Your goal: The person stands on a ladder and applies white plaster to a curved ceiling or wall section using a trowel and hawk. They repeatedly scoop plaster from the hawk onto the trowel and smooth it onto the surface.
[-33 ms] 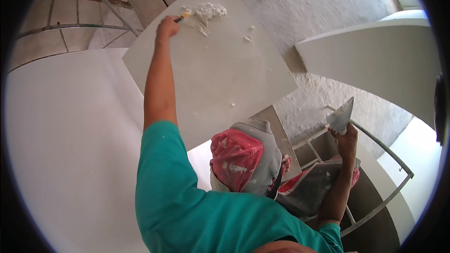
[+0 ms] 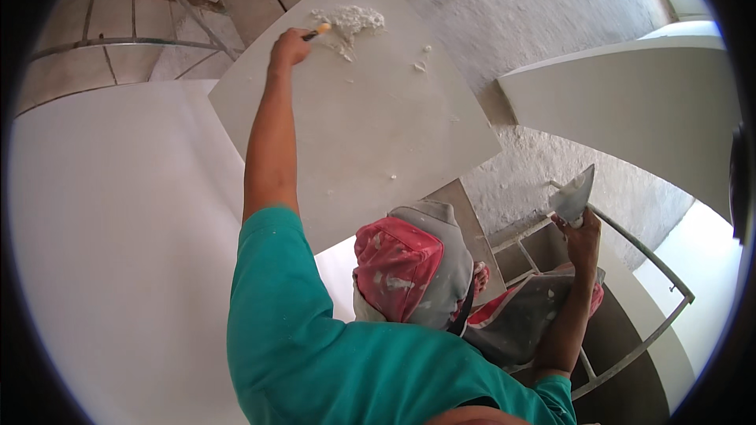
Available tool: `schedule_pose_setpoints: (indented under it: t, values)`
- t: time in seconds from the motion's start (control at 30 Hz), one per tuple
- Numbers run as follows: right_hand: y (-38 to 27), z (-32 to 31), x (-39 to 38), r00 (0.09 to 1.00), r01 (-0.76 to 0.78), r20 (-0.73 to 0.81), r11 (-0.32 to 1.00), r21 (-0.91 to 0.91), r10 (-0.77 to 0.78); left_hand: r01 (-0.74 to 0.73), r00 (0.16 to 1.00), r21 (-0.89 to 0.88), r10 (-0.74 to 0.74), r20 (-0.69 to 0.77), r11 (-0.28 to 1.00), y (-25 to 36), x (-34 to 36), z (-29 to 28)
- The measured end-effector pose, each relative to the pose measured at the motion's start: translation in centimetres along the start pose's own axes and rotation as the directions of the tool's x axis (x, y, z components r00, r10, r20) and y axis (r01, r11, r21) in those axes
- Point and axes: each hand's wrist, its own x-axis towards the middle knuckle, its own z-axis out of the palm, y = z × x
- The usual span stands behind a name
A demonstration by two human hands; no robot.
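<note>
My left hand (image 2: 290, 46) is closed around a tool with a black and yellow handle (image 2: 318, 31), reaching over the far part of a large pale board (image 2: 370, 118). Its working end cannot be made out against a lumpy heap of whitish plaster (image 2: 354, 20). Lower right, my right hand (image 2: 581, 238) grips a broad putty knife (image 2: 573, 195) by its handle, the flared grey blade pointing up and smeared with white. That hand is held above my bent leg, apart from the board.
A metal frame (image 2: 665, 266) curves around my right side. Another metal frame (image 2: 130, 43) stands at the far left. A white wall surface (image 2: 110, 252) fills the left, and a curved pale wall (image 2: 622, 102) the right. Rough grey floor (image 2: 543, 24) lies beyond the board.
My left hand and its tool appear very slightly further right, and the board sits slightly shifted in the picture. My right hand with the putty knife looks unchanged.
</note>
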Motion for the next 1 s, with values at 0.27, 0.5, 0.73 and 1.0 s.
schedule_pose_setpoints:
  t: [0.27,0.5,0.73,1.0]
  values:
    - [-0.9,0.4,-0.2,0.988,0.153,-0.025,0.974,0.17,-0.151,-0.153,0.97,0.084,0.133,0.205,0.985,4.1,-9.3,-0.6]
    - [-1.5,0.3,0.2,0.997,0.058,0.051,0.995,0.078,-0.062,-0.032,0.944,0.194,0.094,-0.315,0.98,-0.1,-9.3,9.2]
    - [1.1,-0.1,-0.9,0.987,0.154,-0.044,0.988,0.018,-0.153,-0.211,0.965,0.168,0.232,-0.119,0.963,5.7,-20.2,9.1]
    - [0.1,0.3,0.3,0.989,0.151,0.005,0.988,0.023,-0.151,0.141,0.959,0.087,-0.115,-0.258,0.986,1.7,-13.6,7.7]
